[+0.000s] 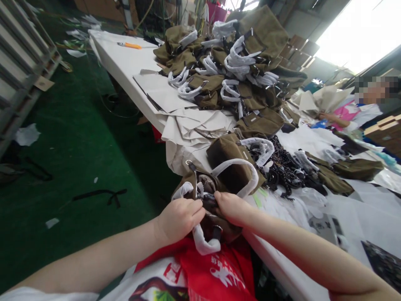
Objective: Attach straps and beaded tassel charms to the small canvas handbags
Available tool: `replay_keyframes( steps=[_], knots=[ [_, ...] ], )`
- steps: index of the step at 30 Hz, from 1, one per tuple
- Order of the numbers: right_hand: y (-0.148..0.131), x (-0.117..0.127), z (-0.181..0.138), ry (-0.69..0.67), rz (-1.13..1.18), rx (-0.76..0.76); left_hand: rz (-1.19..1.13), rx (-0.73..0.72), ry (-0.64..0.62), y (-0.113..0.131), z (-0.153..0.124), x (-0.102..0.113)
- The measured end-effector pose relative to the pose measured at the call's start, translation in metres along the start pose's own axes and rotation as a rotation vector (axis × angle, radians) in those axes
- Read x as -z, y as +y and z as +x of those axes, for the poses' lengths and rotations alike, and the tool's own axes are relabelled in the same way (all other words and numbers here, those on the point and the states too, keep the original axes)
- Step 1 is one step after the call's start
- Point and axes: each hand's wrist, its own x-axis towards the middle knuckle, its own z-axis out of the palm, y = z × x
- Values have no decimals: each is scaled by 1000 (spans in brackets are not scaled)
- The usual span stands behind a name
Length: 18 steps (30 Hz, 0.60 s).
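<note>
An olive-brown canvas bag (230,167) with handles wrapped in white foam (238,165) lies at the near edge of the long white table (125,62). My left hand (178,217) and my right hand (230,207) both pinch the bag's dark opening, near a metal ring and clasp (191,167). One white-wrapped handle end (203,244) hangs down over my red apron (216,271).
A big heap of the same olive bags (232,71) covers the table's middle and far end, with sheets of paper (188,121), a pile of black chains (282,167) and an orange cutter (130,45). Another person (360,108) sits at the far right. Green floor (78,146) lies left.
</note>
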Motion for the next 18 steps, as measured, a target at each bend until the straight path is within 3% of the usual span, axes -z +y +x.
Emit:
replay_keyframes(
  steps=[5,8,11,12,14,16,18],
  knots=[
    [-8,-1,8,-192,112,59,-67,-28,-51,0,9,4],
    [-9,20,0,31,101,95,-109,-18,-125,-7,14,3],
    [12,62,-17,450,106,164,-206,45,-160,-19,20,4],
    [26,77,-23,602,116,79,-235,62,-162,-23,24,5],
    [64,99,-31,871,179,-268,-250,78,-147,-31,35,7],
    [104,105,-32,855,326,-587,-219,76,-120,-36,49,9],
    [135,94,-30,771,436,-710,-197,63,-117,-37,61,11]
  ],
)
